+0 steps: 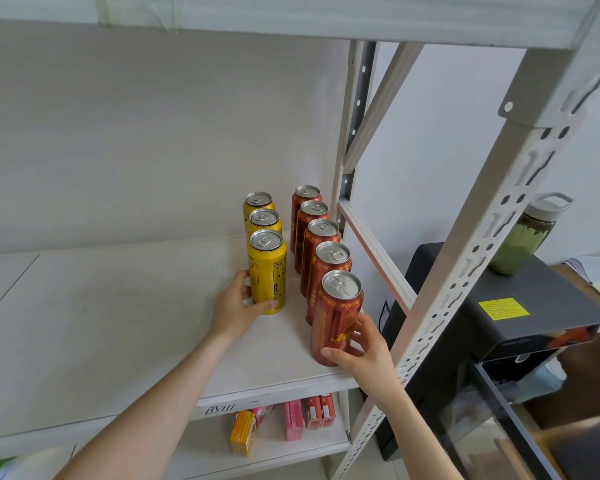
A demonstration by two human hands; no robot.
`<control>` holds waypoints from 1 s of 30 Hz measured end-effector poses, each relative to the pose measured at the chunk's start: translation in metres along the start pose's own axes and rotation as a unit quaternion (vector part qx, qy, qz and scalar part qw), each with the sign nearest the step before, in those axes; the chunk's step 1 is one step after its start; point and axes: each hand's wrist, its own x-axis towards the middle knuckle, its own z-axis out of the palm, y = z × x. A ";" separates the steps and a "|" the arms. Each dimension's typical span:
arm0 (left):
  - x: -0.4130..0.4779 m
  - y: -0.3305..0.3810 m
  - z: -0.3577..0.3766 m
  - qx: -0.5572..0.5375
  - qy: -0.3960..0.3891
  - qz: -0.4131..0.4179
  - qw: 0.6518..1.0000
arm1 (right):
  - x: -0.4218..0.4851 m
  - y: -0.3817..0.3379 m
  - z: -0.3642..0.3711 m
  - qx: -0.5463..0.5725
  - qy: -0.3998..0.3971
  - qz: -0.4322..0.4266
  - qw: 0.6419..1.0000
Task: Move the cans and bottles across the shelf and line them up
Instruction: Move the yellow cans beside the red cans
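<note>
- Tall yellow aluminium can [268,271]: upright, front of three, clasped low by left hand [234,308].
- Tall red aluminium beer can [336,317]: front of five, right hand [364,351] wrapped around base.
- Handling: likely smooth, dentable; grip mid-wall.

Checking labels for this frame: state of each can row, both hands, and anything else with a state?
Yellow cans: three, upright, one row, tabs unopened.
Front yellow can: upright on the shelf, left hand wrapped round its base.
Red cans: five, upright, one row, unopened.
Front red can: upright near the shelf edge, right hand gripping its lower part.
Green bottle: upright, lid on.
</note>
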 end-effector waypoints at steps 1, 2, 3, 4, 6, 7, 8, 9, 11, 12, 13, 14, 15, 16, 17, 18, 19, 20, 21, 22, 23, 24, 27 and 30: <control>-0.002 -0.001 -0.002 0.010 -0.001 0.003 1.000 | 0.000 0.000 0.000 -0.002 0.002 0.001 1.000; -0.003 -0.002 -0.003 0.021 -0.001 0.005 1.000 | -0.001 0.000 0.001 -0.005 0.005 0.001 1.000; -0.004 -0.002 -0.005 0.031 -0.001 0.009 0.999 | -0.002 0.001 0.001 -0.010 0.009 0.001 1.000; -0.006 -0.004 -0.008 0.040 -0.001 0.012 0.999 | -0.003 0.001 0.002 -0.014 0.014 0.002 1.000; -0.009 -0.006 -0.013 0.059 -0.003 0.020 0.998 | -0.005 0.001 0.004 -0.017 0.026 0.005 1.000; -0.010 -0.007 -0.016 0.070 -0.005 0.024 0.997 | -0.007 0.001 0.005 -0.020 0.034 0.006 0.999; -0.012 -0.008 -0.019 0.083 -0.007 0.031 0.996 | -0.009 -0.001 0.006 -0.025 0.042 0.008 0.999; -0.014 -0.009 -0.021 0.097 -0.008 0.040 0.994 | -0.012 -0.003 0.008 -0.031 0.052 0.009 0.998; -0.019 -0.010 -0.027 0.126 -0.014 0.059 0.990 | -0.016 -0.007 0.011 -0.052 0.075 0.005 0.996; -0.022 -0.010 -0.029 0.144 -0.018 0.070 0.987 | -0.018 -0.009 0.012 -0.068 0.089 0.000 0.994; -0.025 -0.010 -0.032 0.164 -0.019 0.083 0.983 | -0.020 -0.009 0.014 -0.087 0.106 -0.005 0.991; -0.028 -0.009 -0.034 0.185 -0.016 0.098 0.978 | -0.022 -0.009 0.016 -0.107 0.124 -0.007 0.986; -0.031 -0.009 -0.037 0.207 -0.009 0.118 0.971 | -0.025 -0.009 0.017 -0.130 0.143 -0.006 0.981; -0.035 -0.011 -0.040 0.227 0.001 0.142 0.963 | -0.029 -0.009 0.019 -0.157 0.160 -0.002 0.974; -0.038 -0.012 -0.043 0.248 0.011 0.164 0.955 | -0.033 -0.009 0.021 -0.190 0.176 0.001 0.966; -0.041 -0.014 -0.046 0.267 0.021 0.182 0.946 | -0.038 -0.010 0.022 -0.228 0.190 -0.002 0.955; -0.045 -0.016 -0.049 0.287 0.027 0.194 0.938 | -0.043 -0.011 0.024 -0.266 0.206 -0.010 0.942; -0.048 -0.017 -0.052 0.305 0.030 0.200 0.930 | -0.049 -0.012 0.027 -0.301 0.219 -0.021 0.928; -0.052 -0.018 -0.055 0.323 0.032 0.201 0.924 | -0.055 -0.013 0.029 -0.333 0.230 -0.033 0.914; -0.058 -0.018 -0.057 0.338 0.036 0.200 0.919 | -0.061 -0.014 0.032 -0.365 0.238 -0.044 0.899; -0.063 -0.018 -0.059 0.350 0.039 0.200 0.914 | -0.067 -0.015 0.035 -0.395 0.242 -0.056 0.885; -0.070 -0.018 -0.061 0.361 0.040 0.202 0.910 | -0.072 -0.017 0.038 -0.423 0.244 -0.070 0.870; -0.093 -0.018 -0.068 0.382 0.048 0.216 0.897 | -0.086 -0.023 0.045 -0.494 0.237 -0.105 0.830; -0.122 -0.020 -0.076 0.404 0.055 0.231 0.884 | -0.099 -0.032 0.052 -0.544 0.214 -0.118 0.803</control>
